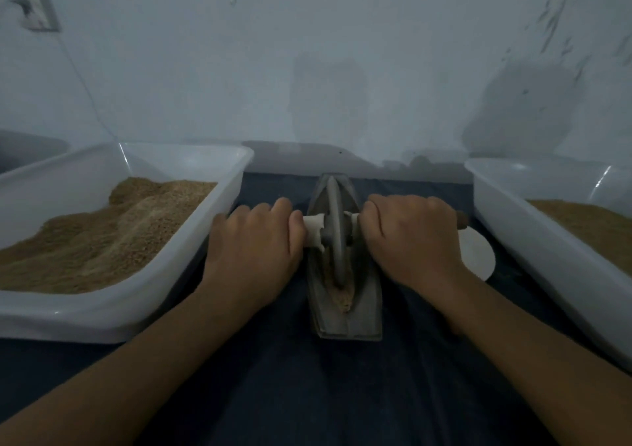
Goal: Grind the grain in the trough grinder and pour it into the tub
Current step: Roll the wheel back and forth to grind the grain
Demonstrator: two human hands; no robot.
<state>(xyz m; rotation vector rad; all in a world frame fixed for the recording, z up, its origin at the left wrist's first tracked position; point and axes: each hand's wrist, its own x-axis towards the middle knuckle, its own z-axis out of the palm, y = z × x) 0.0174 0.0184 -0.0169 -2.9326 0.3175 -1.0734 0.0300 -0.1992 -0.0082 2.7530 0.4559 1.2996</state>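
A grey boat-shaped trough grinder (362, 312) lies lengthwise on the dark cloth in the middle. Its grey wheel (334, 227) stands upright in the groove, with brown grain (342, 297) in the groove at the near end. A wooden axle runs through the wheel, wrapped in white near the hub (314, 228). My left hand (254, 244) grips the axle left of the wheel. My right hand (415, 237) grips it on the right, and the brown axle tip (462, 219) pokes out past my knuckles. A white tub (191, 240) at the left holds a heap of brown ground grain.
A second white tub (513, 227) with brown grain stands at the right. A small white round dish (477, 254) lies between it and my right hand. A pale wall rises right behind the grinder. Dark blue cloth (307, 394) covers the surface under my forearms.
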